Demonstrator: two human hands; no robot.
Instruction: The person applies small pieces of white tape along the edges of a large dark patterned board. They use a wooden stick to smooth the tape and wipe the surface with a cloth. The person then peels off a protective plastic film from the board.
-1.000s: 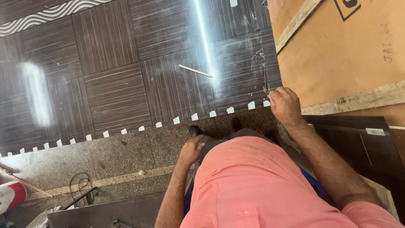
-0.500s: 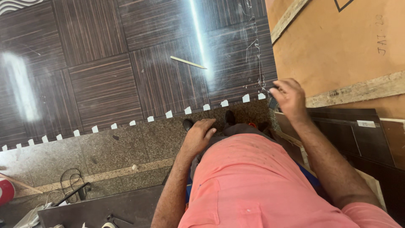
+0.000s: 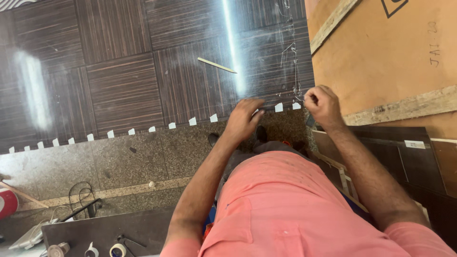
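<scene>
As I crouch over the dark laminate sheet lying flat on the floor, my left hand presses its near edge, fingers loosely spread; my right hand is fisted at the corner, pinch unclear. Looks stiff, glossy, slippery, chip-prone; best gripped along the edge.

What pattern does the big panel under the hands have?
Dark brown wood-grain squares, grain direction alternating, on the panel; seen in the head view.

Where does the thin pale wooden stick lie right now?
In the head view the thin pale stick lies on the dark glossy panel, beyond the left hand.
</scene>
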